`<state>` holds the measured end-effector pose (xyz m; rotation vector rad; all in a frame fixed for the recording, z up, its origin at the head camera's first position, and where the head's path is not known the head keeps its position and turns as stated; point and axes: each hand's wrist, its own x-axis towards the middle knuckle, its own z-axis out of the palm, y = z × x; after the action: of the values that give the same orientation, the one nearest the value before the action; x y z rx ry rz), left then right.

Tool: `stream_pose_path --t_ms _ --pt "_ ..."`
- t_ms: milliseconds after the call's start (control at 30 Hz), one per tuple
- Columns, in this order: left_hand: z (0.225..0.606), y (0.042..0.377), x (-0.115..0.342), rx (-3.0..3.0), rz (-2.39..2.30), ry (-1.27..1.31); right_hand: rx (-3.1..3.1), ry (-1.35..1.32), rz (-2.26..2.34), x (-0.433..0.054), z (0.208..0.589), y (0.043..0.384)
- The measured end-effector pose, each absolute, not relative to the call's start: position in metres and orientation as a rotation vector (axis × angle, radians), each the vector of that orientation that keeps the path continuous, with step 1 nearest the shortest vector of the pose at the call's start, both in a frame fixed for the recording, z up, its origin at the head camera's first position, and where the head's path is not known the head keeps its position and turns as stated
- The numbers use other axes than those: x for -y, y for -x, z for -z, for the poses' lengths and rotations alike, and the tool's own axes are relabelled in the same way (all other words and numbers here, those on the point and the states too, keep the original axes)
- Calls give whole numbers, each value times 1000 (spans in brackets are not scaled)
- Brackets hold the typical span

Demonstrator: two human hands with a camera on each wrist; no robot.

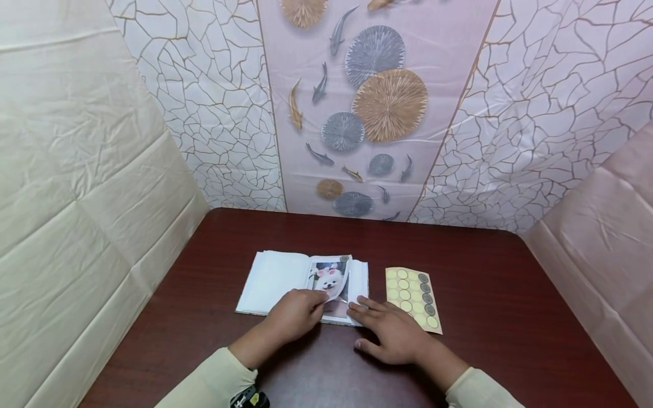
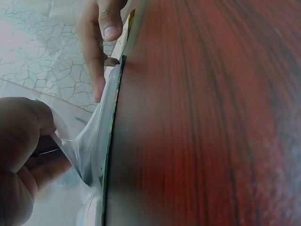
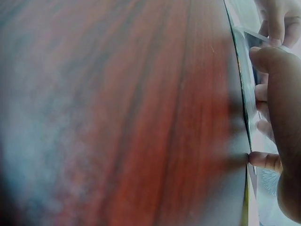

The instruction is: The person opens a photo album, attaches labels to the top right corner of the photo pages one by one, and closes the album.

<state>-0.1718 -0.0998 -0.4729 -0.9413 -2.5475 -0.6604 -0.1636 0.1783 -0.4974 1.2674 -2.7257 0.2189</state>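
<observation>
One open photo album lies on the tabletop, one dog photo on its right page, one dark round sticker near the top. The left hand pinches clear film; the right hand rests spread fingers on the album. One sticker sheet holds four dark rounds.

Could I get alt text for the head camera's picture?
A person's left hand pinches a curled translucent sheet in an open white-paged album showing a fluffy white dog photo; the right hand touches the album's lower right. Beside it, a pale yellow sheet of round stickers lies on a dark red-brown table.
</observation>
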Motion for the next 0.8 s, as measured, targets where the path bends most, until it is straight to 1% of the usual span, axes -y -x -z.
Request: stream_pose_path --t_ms 500,800 --pt "468 164 112 2521 752 780 2744 -1255 -258 -178 497 164" --pt "468 160 122 2482 938 641 2755 -1258 -254 -178 498 164"
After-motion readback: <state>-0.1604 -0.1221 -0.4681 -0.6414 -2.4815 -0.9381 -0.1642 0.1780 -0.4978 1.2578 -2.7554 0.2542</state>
